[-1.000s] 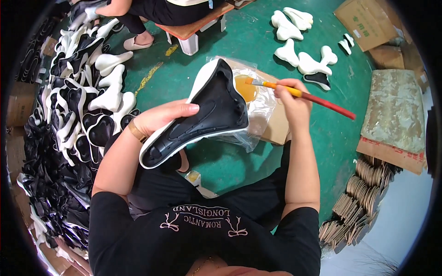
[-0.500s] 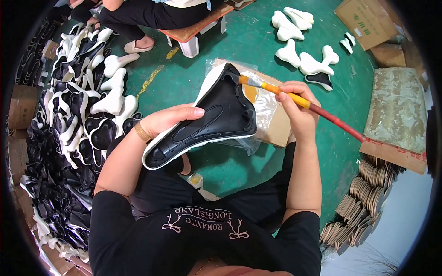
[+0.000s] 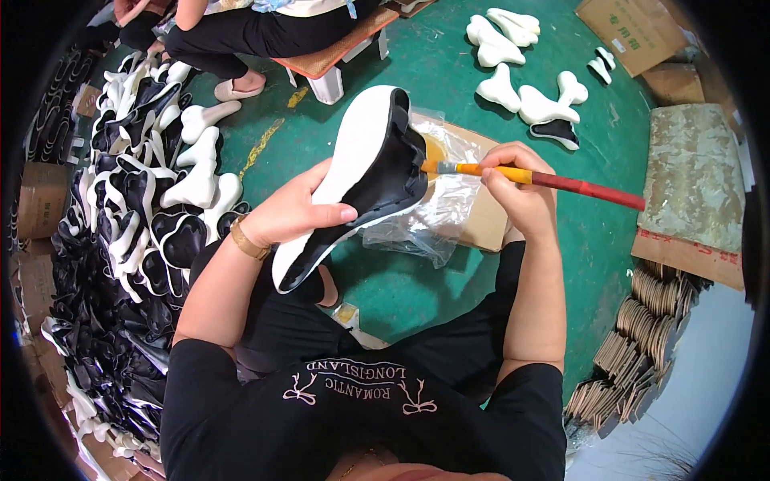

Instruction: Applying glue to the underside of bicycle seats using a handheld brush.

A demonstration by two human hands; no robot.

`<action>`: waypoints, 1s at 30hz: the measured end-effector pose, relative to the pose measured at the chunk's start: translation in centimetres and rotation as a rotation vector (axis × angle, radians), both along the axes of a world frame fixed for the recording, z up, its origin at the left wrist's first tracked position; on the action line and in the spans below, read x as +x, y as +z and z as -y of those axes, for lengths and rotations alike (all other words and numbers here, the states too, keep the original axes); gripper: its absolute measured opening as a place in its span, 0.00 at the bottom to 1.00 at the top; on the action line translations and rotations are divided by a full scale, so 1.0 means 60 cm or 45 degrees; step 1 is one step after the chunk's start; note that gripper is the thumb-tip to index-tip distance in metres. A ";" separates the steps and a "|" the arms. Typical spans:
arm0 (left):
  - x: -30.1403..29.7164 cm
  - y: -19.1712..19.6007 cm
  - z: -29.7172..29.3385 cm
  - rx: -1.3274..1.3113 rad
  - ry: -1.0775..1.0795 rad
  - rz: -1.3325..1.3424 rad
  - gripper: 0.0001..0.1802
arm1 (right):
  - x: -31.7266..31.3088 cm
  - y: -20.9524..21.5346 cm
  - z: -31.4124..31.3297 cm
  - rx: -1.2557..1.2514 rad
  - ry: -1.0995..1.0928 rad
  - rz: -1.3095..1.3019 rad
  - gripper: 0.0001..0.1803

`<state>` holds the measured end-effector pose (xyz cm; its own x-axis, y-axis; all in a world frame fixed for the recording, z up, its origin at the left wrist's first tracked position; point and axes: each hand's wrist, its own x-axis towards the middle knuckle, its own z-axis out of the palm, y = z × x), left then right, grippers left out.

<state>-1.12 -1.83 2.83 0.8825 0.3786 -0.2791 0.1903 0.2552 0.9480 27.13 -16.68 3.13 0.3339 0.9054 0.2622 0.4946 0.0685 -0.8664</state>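
My left hand [image 3: 301, 210] grips a bicycle saddle [image 3: 362, 144] by its narrow end, thumb on the black base and fingers behind the white padding. The saddle is tilted, so its white side and part of its black underside show. A paintbrush [image 3: 513, 173] with a yellow and red handle is pinched in my right hand [image 3: 523, 188]. Its bristles touch, or almost touch, the black rim on the saddle's right side. Beneath the brush, a cardboard box [image 3: 481, 220] covered with clear plastic [image 3: 429, 228] holds a patch of yellowish stuff, probably glue.
A big heap of white saddle pads and black bases [image 3: 144, 200] lies at the left. Several white pads [image 3: 497, 88] rest on the green floor at far right. Cartons [image 3: 630, 36] and stacked brown pieces [image 3: 634, 337] line the right side. Another person sits on a stool [image 3: 329, 60] ahead.
The saddle has turned so that its white side shows more and its underside less. My right hand's brush has moved down along the saddle's rim and now lies more level.
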 end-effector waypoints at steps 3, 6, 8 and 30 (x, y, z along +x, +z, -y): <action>0.002 -0.003 0.005 0.359 0.052 -0.068 0.43 | -0.004 0.000 0.000 -0.075 0.036 -0.126 0.02; 0.002 -0.010 0.004 0.642 0.033 -0.080 0.44 | -0.011 0.001 -0.001 -0.145 0.011 -0.217 0.03; 0.003 -0.013 0.005 0.604 0.063 -0.086 0.46 | -0.013 -0.002 -0.003 -0.125 -0.033 -0.176 0.03; 0.030 -0.028 0.003 0.767 0.158 -0.088 0.48 | -0.008 -0.024 -0.021 0.097 -0.219 -0.422 0.04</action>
<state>0.66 -1.98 1.15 0.8092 0.5862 -0.0395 0.2599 -0.2968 0.9189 26.66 -15.43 1.72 0.5570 0.8110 0.1789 0.1983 0.0793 -0.9769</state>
